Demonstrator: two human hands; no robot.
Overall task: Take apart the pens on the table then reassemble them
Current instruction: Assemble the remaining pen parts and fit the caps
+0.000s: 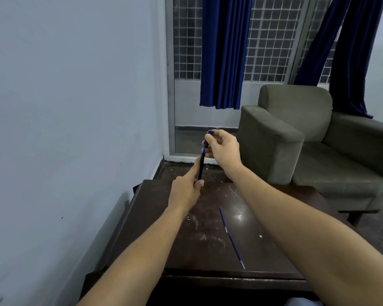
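Observation:
I hold a dark pen barrel point(201, 166) upright above the far edge of the table. My left hand point(187, 188) grips its lower end. My right hand point(221, 149) pinches its upper end, where a small blue part point(210, 132) shows between the fingertips. On the dark brown table point(274, 250) lie two thin blue refills, one point(223, 219) nearer the middle and one point(236, 250) closer to the front edge, nearly end to end.
A pale wall runs along the left, close to the table's side. A grey-green armchair point(307, 138) stands behind the table at the right. Blue curtains point(223, 51) hang over a gridded window at the back.

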